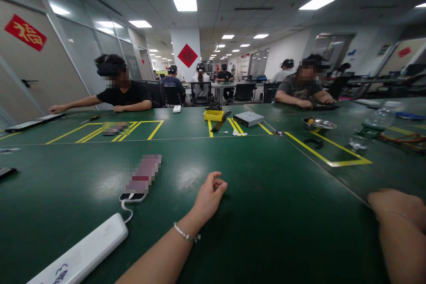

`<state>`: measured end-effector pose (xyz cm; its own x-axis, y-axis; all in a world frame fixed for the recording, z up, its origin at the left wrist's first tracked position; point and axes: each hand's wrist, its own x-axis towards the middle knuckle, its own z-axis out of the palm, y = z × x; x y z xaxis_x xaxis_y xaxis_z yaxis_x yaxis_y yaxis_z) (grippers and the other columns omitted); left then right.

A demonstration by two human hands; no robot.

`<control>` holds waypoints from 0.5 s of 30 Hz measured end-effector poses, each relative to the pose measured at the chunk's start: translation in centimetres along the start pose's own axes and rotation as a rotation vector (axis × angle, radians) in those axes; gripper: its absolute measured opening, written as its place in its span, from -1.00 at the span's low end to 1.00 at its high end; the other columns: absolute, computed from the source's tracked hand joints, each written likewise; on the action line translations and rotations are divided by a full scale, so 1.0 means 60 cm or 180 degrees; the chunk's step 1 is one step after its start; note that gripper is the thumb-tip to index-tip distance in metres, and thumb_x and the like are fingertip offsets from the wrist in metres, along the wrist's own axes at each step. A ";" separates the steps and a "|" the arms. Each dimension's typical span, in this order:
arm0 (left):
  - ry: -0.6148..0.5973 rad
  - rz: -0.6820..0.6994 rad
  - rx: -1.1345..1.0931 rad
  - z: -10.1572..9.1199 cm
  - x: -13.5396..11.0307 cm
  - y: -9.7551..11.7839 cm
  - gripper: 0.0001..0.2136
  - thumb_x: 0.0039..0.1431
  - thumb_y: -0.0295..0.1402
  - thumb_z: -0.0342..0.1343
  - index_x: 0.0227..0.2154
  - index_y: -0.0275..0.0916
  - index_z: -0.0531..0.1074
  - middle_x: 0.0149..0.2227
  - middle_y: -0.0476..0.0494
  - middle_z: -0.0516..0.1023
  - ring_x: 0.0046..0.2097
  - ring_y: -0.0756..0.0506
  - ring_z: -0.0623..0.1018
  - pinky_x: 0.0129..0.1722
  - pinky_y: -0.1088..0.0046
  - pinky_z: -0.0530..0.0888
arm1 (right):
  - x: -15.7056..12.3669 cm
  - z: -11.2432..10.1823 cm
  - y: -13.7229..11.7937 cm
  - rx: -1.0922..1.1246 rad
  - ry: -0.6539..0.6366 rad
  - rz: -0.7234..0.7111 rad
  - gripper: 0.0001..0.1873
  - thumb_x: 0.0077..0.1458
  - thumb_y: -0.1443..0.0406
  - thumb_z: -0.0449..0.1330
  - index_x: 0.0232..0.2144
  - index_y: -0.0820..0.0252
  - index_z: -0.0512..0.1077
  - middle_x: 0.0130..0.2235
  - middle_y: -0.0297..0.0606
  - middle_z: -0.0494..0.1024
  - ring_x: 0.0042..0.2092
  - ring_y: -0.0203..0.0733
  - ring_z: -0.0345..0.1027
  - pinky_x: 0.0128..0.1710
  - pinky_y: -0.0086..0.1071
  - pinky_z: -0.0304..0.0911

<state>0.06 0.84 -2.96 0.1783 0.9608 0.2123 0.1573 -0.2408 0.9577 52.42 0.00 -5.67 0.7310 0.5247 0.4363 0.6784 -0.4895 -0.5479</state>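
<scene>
My left hand (210,193) is over the green tabletop (273,213), with a beaded bracelet (185,232) on its wrist. Its fingers are loosely bent, the index finger reaches out, and nothing is held. To its left lies a phone (143,175) whose screen is pixelated. A short white cable (127,213) joins the phone to a long white power bank (83,248) with dark scribbles on it. At the right edge my right hand (397,206) is smeared by motion and partly cut off, so its fingers cannot be made out.
Across the table sit two people (124,97) (304,84) wearing headsets. Between them are a yellow tray (213,115) with dark parts and a grey metal box (248,118). At right stand a metal bowl (318,124) and a clear bottle (374,124). Yellow tape (349,162) marks the surface.
</scene>
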 end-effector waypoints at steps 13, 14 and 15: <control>-0.0064 0.0125 0.0655 -0.002 -0.005 0.006 -0.75 0.02 -0.37 -0.01 -0.19 -0.17 0.36 -0.18 -0.13 0.44 -0.15 -0.11 0.42 -0.15 0.34 0.31 | -0.259 -0.002 -0.369 0.0294 -0.1140 -0.2510 -0.55 -0.03 0.22 -0.05 -0.09 0.30 0.33 0.01 -0.07 0.26 0.06 -0.04 0.03 0.04 -0.17 -0.08; -0.0027 0.0214 0.0747 -0.002 -0.004 0.006 -0.73 0.01 -0.39 0.00 -0.17 -0.15 0.36 -0.16 -0.12 0.43 -0.13 -0.11 0.40 -0.12 0.33 0.29 | -0.297 0.004 -0.393 0.0445 -0.1480 -0.2712 -0.52 0.00 0.19 -0.06 -0.04 0.26 0.28 0.06 -0.10 0.20 0.11 -0.04 -0.05 0.07 -0.15 -0.14; 0.0018 0.0303 0.0809 -0.002 -0.004 0.005 -0.70 0.00 -0.40 0.01 -0.14 -0.14 0.34 -0.15 -0.11 0.43 -0.10 -0.11 0.38 -0.08 0.31 0.26 | -0.333 0.008 -0.411 0.0573 -0.1829 -0.2908 -0.49 0.02 0.15 -0.06 0.01 0.20 0.23 0.10 -0.15 0.14 0.14 -0.04 -0.13 0.09 -0.11 -0.20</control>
<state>-0.05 0.56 -2.70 0.1986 0.9328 0.3008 0.3791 -0.3561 0.8541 21.03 1.93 -1.21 -0.2180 0.9077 0.3587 0.8923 0.3342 -0.3036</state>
